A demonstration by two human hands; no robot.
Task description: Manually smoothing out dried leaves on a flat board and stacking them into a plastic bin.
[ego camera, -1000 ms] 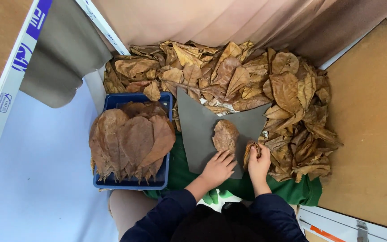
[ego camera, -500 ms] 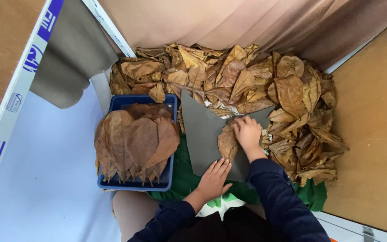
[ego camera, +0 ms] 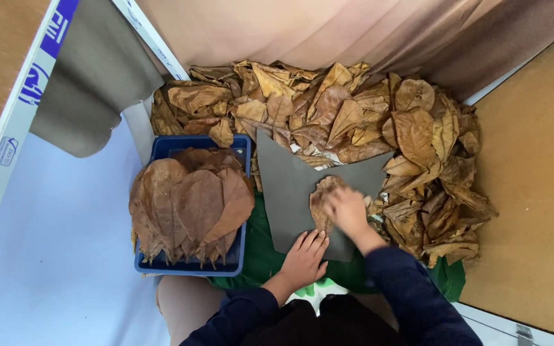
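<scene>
Beige curtain backs a heap of dry leaves (ego camera: 354, 122). Right hand (ego camera: 347, 210) presses flat, open, on one leaf (ego camera: 320, 200) atop the grey sheet (ego camera: 286, 186); left hand (ego camera: 304, 256) steadies the sheet, palm down. The blue tray (ego camera: 161, 146) already holds many flattened leaves; most remain heaped.

Open room lies on the grey board (ego camera: 286, 192), left of the single leaf (ego camera: 320, 202). A heap of dry leaves (ego camera: 367, 122) closes the far and right sides. The blue tray (ego camera: 242, 144), stacked full of leaves, blocks the left. The pale floor (ego camera: 52, 256) beyond it is passable.
</scene>
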